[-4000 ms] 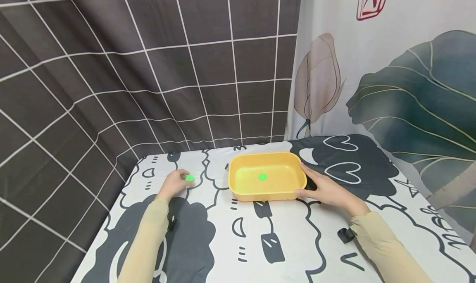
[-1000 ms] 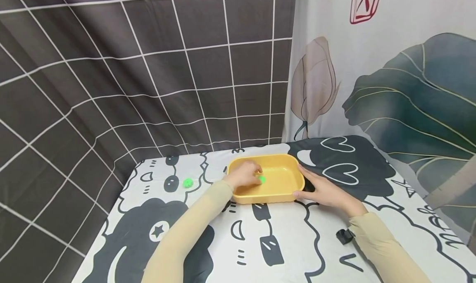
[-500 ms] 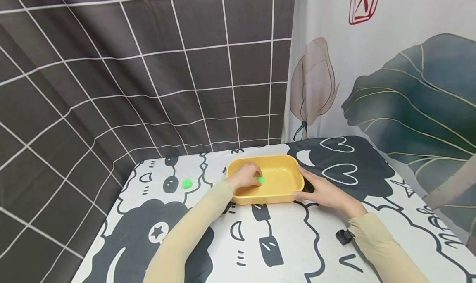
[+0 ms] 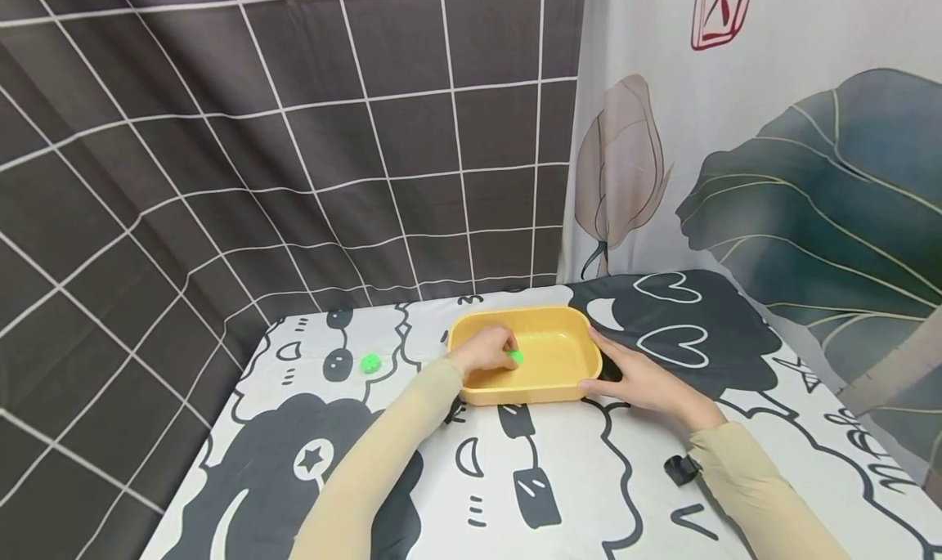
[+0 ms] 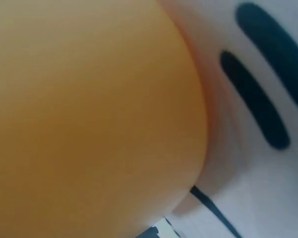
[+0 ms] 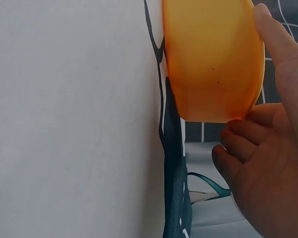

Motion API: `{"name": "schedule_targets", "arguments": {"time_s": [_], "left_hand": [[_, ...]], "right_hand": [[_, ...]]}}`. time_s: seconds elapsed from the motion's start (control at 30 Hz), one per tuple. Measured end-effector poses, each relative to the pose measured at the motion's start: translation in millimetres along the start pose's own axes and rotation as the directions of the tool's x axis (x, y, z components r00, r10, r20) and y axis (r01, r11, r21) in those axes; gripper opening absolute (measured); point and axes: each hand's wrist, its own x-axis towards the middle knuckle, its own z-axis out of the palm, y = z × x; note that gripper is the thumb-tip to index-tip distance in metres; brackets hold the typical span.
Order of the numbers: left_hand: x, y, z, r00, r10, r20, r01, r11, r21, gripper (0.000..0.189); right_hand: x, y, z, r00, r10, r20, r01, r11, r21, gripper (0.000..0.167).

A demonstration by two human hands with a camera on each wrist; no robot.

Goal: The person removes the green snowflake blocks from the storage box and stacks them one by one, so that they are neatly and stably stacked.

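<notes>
A yellow plastic basin [image 4: 559, 384], oblong with rounded corners, stands on the patterned cloth. My left hand [image 4: 486, 350] reaches over its left rim and pinches a small bright green ball [image 4: 517, 356] near the basin floor; the fingers cover part of the ball. At the basin's right end my right hand [image 4: 634, 374] holds the rim, thumb at the near corner and fingers farther back. The right wrist view shows that right hand [image 6: 268, 134] against the basin wall [image 6: 213, 64]. Only the basin's outer wall [image 5: 99, 119] and cloth appear in the left wrist view, with no hand.
A second green ball [image 4: 370, 364] lies on the cloth [image 4: 581, 470] to the left of the basin. A dark checked curtain [image 4: 383, 135] hangs behind, and a pale curtain with plant prints [image 4: 625, 159] hangs at the right.
Earlier, my left hand was at the green ball on the left cloth; it then moved right into the basin. Its fingers have since closed on the ball there. My right hand stays at the rim.
</notes>
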Motion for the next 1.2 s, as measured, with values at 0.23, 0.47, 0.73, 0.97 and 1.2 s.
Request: {"name": "schedule_targets", "arguments": {"time_s": [0.23, 0.47, 0.73, 0.97, 1.2], "left_hand": [[0.1, -1.6, 0.8, 0.999, -0.032, -0.001, 0.031, 0.993, -0.112, 0.025], [1.8, -4.7, 0.9, 0.999, -0.014, -0.045, 0.007, 0.988, -0.155, 0.024], [1.5, -12.4, -1.6, 0.995, 0.025, -0.093, -0.04, 0.985, -0.166, 0.017], [-0.8, -21.7, -11.5, 0.988, 0.032, -0.151, -0.059, 0.982, -0.181, 0.015], [-6.2, -32.0, -27.5, 0.979, 0.021, -0.204, -0.073, 0.966, -0.248, 0.014]], "right_hand": [[-0.3, -0.9, 0.1, 1.0, 0.008, -0.003, -0.008, 1.0, 0.01, 0.107], [0.4, -0.5, 1.4, 1.0, 0.002, -0.011, -0.002, 1.0, 0.014, 0.107], [1.0, 1.4, 1.7, 1.0, -0.005, -0.008, 0.005, 1.0, 0.007, 0.108], [0.6, 0.6, 0.1, 0.999, -0.036, -0.012, 0.036, 0.999, 0.0, 0.105], [0.6, 0.1, -0.3, 0.999, -0.036, -0.01, 0.036, 0.999, 0.003, 0.106]]}}
